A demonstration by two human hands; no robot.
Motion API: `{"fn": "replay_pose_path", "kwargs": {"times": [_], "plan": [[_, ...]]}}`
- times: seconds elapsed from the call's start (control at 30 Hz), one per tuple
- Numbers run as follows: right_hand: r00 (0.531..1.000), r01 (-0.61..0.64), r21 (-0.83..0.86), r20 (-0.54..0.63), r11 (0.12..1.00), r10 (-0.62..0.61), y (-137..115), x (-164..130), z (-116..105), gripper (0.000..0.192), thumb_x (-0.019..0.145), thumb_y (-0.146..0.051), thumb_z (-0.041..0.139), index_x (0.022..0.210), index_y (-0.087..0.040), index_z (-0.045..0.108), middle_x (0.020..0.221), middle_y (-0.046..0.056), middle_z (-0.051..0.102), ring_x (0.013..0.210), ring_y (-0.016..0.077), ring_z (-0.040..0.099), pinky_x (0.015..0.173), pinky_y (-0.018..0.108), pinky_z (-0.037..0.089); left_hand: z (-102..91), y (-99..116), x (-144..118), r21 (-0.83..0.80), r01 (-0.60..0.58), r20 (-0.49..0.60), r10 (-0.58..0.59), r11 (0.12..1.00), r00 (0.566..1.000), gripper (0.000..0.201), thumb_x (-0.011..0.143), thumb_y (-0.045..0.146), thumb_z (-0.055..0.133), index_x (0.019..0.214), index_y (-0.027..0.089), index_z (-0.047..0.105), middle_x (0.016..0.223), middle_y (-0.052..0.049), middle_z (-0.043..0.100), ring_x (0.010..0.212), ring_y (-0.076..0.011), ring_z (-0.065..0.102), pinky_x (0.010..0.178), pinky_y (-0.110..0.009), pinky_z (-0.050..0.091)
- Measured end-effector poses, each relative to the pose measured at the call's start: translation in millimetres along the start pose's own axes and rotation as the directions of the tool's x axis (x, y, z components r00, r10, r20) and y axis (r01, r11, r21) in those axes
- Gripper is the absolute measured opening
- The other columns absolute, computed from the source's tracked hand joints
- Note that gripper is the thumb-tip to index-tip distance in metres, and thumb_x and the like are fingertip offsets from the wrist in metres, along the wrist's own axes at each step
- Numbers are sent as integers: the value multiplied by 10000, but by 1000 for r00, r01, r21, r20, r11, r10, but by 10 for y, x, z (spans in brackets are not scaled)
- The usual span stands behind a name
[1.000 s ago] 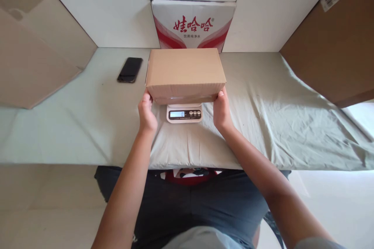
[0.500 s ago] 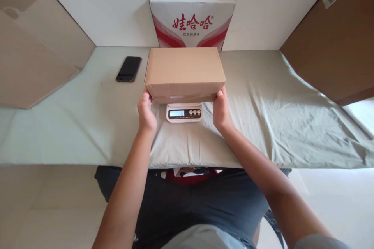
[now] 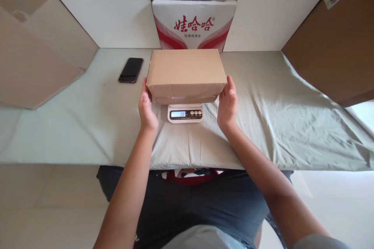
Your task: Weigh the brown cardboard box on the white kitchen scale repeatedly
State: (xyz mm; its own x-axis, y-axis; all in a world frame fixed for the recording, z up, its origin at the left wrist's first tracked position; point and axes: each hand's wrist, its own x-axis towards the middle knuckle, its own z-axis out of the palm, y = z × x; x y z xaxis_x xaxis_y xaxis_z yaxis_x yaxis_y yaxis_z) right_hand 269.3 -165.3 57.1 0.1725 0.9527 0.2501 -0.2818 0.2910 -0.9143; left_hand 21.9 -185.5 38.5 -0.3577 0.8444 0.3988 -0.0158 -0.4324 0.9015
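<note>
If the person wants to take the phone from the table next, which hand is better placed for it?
The left hand. It rests at the left end of the cardboard box, and the phone lies on that same side with bare cloth between. The right hand would likely have to cross over the box.

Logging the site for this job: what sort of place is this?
Probably a makeshift parcel-packing or weighing station: a closed cardboard box sits on a small digital scale on a cloth-covered table, with large cartons stacked around.
</note>
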Motion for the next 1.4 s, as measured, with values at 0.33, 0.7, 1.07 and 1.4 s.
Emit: {"fn": "replay_pose_path", "kwargs": {"times": [0.33,0.7,1.07,1.4], "plan": [[999,-16,3,-46,1000,16,112,49,-33,659,912,-665,469,1500,-367,470,1717,-29,411,1663,228,288,1401,533,194,-115,-189,169,30,15,-58,-14,999,998,916,867,883,363,1559,298,496,1738,-46,391,1638,-277,315,1336,-420,299],[999,-34,-20,-6,999,34,275,197,-67,577,903,-677,470,1361,-347,590,1618,12,540,1600,277,396,1376,579,227,36,-153,150,-54,12,-35,-14,998,999,844,878,867,407,1410,263,660,1537,-118,632,1567,-302,448,1290,-437,366],[1000,-23,-8,-8,1000,23,266,199,-58,589,914,-679,459,1377,-338,583,1619,8,550,1595,257,401,1371,551,247,34,-130,141,-66,2,-72,-7,998,997,782,894,844,418,1346,267,690,1529,-102,644,1513,-291,521,1258,-417,415],[1000,-25,-9,7,1000,25,332,236,-89,573,924,-659,447,1373,-333,590,1602,21,560,1576,262,425,1363,563,252,35,-106,142,-33,-5,-63,3,999,998,833,894,871,353,1399,284,662,1568,-105,607,1541,-296,486,1257,-421,415]]}}
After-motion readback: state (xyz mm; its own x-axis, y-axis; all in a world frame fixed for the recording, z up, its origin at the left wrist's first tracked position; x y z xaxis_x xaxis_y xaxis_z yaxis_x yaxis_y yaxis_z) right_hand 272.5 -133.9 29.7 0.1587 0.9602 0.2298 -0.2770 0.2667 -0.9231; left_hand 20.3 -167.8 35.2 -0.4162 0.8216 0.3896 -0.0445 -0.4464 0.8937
